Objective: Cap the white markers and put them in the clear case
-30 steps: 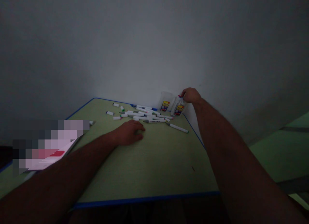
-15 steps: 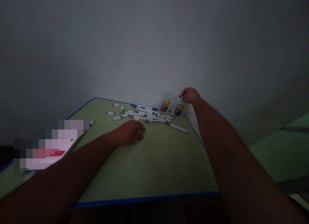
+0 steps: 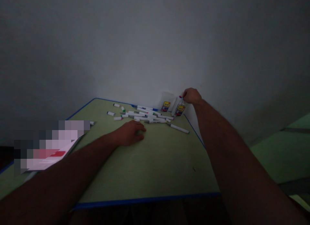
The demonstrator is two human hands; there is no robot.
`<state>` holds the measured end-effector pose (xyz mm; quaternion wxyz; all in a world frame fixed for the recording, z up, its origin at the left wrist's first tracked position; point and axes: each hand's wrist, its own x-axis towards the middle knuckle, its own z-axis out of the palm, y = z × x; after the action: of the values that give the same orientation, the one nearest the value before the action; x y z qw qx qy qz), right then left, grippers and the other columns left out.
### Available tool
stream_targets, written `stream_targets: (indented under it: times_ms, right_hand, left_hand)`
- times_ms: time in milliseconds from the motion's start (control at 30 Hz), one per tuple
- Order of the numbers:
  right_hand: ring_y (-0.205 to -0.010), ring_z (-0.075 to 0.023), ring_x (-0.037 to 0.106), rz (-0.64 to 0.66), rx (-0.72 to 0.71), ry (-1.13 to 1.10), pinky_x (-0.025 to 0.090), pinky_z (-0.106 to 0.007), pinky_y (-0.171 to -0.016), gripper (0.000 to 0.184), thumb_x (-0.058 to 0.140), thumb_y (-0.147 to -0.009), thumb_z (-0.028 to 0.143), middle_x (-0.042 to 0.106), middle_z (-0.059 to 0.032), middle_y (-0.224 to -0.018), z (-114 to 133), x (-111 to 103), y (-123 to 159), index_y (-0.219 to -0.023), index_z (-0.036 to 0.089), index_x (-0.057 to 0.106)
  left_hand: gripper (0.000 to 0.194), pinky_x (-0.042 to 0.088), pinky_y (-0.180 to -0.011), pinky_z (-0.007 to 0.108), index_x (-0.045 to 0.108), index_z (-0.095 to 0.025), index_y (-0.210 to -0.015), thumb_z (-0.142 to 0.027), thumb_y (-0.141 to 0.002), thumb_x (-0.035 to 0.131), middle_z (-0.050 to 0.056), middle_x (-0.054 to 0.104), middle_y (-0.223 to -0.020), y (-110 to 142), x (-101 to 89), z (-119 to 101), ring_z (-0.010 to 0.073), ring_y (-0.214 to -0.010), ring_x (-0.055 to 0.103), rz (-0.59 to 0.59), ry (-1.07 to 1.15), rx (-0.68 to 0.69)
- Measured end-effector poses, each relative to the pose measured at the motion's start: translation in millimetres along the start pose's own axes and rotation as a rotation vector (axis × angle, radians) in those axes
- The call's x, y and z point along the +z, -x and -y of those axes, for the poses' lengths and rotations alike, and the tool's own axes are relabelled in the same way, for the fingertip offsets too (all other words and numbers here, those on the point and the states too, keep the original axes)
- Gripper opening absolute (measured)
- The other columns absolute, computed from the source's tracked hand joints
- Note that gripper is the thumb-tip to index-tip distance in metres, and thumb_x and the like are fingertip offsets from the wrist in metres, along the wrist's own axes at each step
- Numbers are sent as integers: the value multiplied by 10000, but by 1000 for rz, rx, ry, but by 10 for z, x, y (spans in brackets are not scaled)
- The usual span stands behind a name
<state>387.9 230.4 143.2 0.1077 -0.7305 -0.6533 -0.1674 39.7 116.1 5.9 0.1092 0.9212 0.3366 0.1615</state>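
Note:
My left hand (image 3: 130,133) rests on the table with its fingers loosely apart, holding nothing. Just beyond it lies a heap of white markers (image 3: 155,121), several of them uncapped with dark tips showing. My right hand (image 3: 192,96) is closed at the top of a clear plastic case (image 3: 174,111) with a yellow and blue label. Inside that case a marker (image 3: 180,98) stands upright, its coloured end touching or close to my fingertips. Whether I pinch the marker or the case's rim is hidden. A second clear case (image 3: 167,98), similarly labelled, stands just left of it.
Loose marker caps (image 3: 110,113) lie left of the heap. A single uncapped marker (image 3: 178,128) lies nearest the right edge. On the left is a partly blurred-out white and red sheet or booklet (image 3: 58,153). The green table (image 3: 155,173) has blue edging and stands against a grey wall (image 3: 145,50).
My right hand has shifted very slightly at the top of the case. My left hand and the markers on the table stay in place.

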Motion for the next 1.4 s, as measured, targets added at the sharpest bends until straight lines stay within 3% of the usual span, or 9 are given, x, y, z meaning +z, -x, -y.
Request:
stream_targets:
  times_ms: [333,833,1400]
  right_hand:
    - [-923,-230,698,5,32,-1,547,-316,-839,222,690,-720,105,748,-102,-1001,30,-50,30,-916,172,770]
    - [-926,-255,697,30,58,-37,564,-343,-801,226,727,-686,147,746,-111,-977,3,-43,4,-905,178,774]
    - [-930,-270,692,-25,59,-107,549,-379,-836,188,715,-709,155,741,-143,-994,-23,-45,41,-888,153,773]
  left_hand:
    - [400,403,-1067,417,685,-160,-1203,-345,-866,579,124,672,-1265,-3,-11,0,269,-1192,587,7,-1,-8]
    - [400,411,-1057,413,691,-165,-1191,-367,-867,575,126,673,-1259,-7,38,51,267,-1185,589,-17,5,12]
    - [397,408,-1064,415,693,-172,-1191,-357,-861,576,124,671,-1266,-4,37,55,273,-1196,584,-8,-3,8]
